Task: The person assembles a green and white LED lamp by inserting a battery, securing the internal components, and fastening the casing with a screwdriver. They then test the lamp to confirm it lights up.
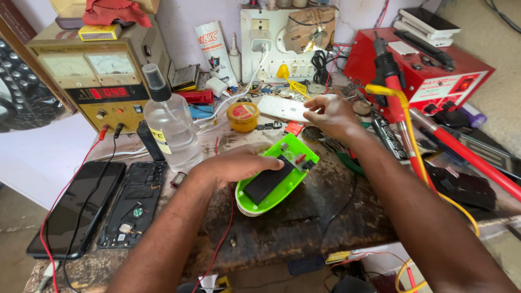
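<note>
**Control:** Report hands and item.

**Operator:** My left hand (239, 164) rests palm-down on the open green casing (274, 179), fingers steadying its rim rather than gripping it. The casing lies near the middle of the table (282, 228), a black battery block (266, 183) and small circuit board (296, 157) exposed inside. My right hand (328, 115) hovers toward the back edge, fingers loosely curled over small parts, holding nothing I can confirm.

**Control:** Step in hand?

**Operator:** I judge it as picking a part. The next move calls for a fine pinch while the casing is held firm.
</note>
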`<action>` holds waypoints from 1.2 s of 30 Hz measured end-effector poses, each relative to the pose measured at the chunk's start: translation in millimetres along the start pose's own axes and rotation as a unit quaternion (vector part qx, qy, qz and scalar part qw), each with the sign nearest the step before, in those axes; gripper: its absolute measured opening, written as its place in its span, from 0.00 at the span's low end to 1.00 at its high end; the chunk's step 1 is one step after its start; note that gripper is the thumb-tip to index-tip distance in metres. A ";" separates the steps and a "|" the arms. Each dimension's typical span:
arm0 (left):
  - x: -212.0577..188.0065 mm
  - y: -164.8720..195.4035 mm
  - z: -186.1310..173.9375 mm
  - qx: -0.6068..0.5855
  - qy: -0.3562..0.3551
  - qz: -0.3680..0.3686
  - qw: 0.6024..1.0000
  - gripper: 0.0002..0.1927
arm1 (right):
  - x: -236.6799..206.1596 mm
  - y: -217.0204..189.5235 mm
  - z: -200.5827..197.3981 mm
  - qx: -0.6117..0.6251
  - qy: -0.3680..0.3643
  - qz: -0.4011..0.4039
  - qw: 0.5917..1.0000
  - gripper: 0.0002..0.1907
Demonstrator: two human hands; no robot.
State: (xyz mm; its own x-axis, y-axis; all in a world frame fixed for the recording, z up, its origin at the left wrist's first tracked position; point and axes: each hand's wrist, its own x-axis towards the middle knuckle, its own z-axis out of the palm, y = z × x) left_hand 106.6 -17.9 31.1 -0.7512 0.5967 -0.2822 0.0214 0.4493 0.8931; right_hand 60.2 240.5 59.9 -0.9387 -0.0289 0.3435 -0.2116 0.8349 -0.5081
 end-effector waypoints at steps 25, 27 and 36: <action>-6.9 -2.8 -22.4 0.162 0.036 0.155 0.974 0.34 | 38.5 -11.0 36.9 -0.065 -0.076 -0.034 0.994 0.16; -12.1 0.6 -23.0 0.164 0.037 0.154 0.974 0.35 | 46.3 -8.4 31.7 -0.065 -0.049 -0.064 0.995 0.21; -18.3 1.7 -26.6 0.218 0.017 0.134 0.967 0.40 | 69.3 -12.1 24.6 -0.148 -0.170 -0.041 0.973 0.35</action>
State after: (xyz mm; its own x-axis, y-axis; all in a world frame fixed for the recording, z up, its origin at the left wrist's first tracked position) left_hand 102.8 -45.8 47.1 -0.7011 0.7118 -0.0425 0.4890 0.5234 0.6978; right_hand -9.0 214.8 70.4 -0.9684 -0.2405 0.0658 -0.2492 0.9423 -0.2235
